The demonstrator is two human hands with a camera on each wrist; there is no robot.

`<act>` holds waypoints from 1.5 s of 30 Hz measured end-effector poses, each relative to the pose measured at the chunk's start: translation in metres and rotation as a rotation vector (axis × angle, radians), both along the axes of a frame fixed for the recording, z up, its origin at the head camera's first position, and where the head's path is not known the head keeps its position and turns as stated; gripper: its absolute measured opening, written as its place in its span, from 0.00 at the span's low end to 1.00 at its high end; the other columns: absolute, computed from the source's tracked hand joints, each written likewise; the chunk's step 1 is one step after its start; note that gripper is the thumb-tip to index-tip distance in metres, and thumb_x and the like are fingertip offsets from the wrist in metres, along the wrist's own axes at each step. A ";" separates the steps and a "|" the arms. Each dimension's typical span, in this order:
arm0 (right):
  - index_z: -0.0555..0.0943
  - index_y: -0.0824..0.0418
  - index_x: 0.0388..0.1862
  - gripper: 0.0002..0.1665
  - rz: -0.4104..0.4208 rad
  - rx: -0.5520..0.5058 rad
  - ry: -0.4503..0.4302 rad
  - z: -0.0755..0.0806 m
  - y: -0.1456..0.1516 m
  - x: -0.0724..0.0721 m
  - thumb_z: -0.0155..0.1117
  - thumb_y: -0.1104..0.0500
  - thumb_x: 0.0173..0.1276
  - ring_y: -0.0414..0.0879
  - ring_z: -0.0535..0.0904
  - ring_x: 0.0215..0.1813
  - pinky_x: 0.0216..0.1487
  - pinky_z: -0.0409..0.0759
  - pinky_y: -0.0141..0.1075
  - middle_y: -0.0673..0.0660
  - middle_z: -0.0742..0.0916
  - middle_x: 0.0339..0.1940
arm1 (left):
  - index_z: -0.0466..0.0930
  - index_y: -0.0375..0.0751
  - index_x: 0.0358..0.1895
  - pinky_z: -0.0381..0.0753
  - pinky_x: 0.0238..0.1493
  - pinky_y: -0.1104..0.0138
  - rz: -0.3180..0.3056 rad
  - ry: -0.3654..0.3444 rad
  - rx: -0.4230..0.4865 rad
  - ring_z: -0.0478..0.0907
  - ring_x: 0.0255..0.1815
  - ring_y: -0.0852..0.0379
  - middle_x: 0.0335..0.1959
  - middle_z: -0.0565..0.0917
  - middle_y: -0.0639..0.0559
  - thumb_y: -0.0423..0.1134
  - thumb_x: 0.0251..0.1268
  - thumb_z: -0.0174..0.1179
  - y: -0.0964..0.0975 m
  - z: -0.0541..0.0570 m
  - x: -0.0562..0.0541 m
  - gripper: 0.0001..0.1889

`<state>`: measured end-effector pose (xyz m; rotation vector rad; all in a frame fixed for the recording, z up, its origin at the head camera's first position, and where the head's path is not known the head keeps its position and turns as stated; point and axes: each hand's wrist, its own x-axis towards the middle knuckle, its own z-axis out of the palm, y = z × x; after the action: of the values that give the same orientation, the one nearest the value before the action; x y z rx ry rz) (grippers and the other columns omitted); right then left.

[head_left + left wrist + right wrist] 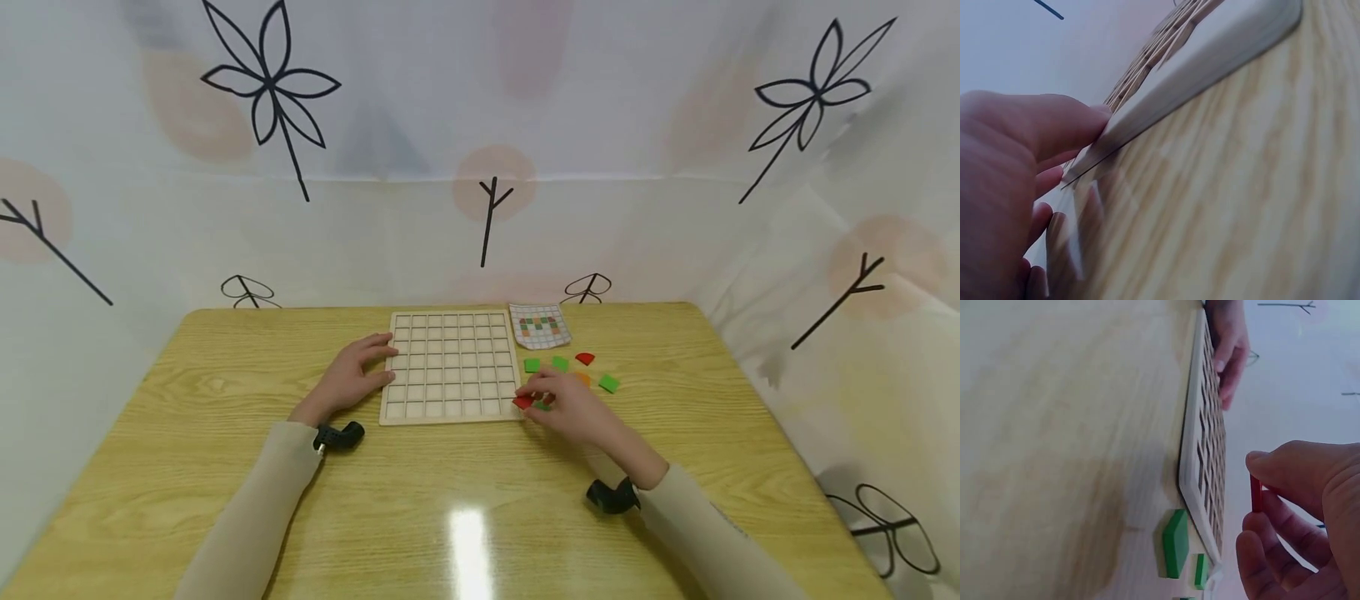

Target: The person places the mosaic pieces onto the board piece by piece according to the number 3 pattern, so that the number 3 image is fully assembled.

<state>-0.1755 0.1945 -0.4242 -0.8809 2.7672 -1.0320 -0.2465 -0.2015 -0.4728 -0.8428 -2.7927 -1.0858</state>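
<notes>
A pale wooden grid board (450, 420) lies flat on the table, its square compartments bare. My left hand (351, 375) rests at the board's left edge, thumb and fingertips touching the rim and the fingers loosely extended. By the lower right corner of the board, my right hand (573, 407) pinches a small red piece (1256, 492) between thumb and fingers, held above the table. Close to that hand lie green tiles (1176, 544), an orange piece (582, 379) partly covered by the hand, and another red piece (585, 358) with a curved side.
A printed paper card (542, 327) with a coloured grid pattern lies at the board's upper right. One green tile (609, 383) sits furthest right among the loose pieces. Behind the table (247, 350) hangs a white cloth (420, 242) with drawn plants.
</notes>
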 end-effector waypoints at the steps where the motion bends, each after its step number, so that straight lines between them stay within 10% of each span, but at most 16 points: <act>1: 0.87 0.58 0.46 0.12 -0.010 -0.010 0.006 0.001 -0.002 -0.004 0.73 0.65 0.63 0.42 0.78 0.38 0.37 0.82 0.33 0.49 0.81 0.41 | 0.78 0.36 0.63 0.54 0.72 0.41 -0.002 0.006 -0.003 0.55 0.76 0.37 0.74 0.65 0.40 0.41 0.69 0.64 0.000 0.000 0.000 0.22; 25: 0.88 0.61 0.47 0.10 -0.253 -0.220 -0.036 -0.025 -0.061 -0.096 0.70 0.61 0.68 0.50 0.81 0.46 0.44 0.82 0.42 0.56 0.85 0.47 | 0.81 0.38 0.59 0.52 0.72 0.39 -0.029 0.043 -0.043 0.54 0.76 0.36 0.74 0.65 0.39 0.42 0.64 0.67 -0.001 -0.003 -0.004 0.21; 45: 0.88 0.63 0.46 0.10 -0.381 -0.330 -0.066 -0.042 -0.091 -0.108 0.69 0.61 0.68 0.51 0.81 0.43 0.44 0.82 0.44 0.58 0.84 0.46 | 0.81 0.38 0.58 0.53 0.71 0.39 -0.041 0.065 -0.039 0.56 0.75 0.36 0.74 0.65 0.38 0.41 0.63 0.68 0.000 -0.005 -0.004 0.21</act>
<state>-0.2840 0.1037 -0.4663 -0.3286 2.8165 -1.5776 -0.2507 -0.2011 -0.4779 -0.9260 -2.7639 -0.9933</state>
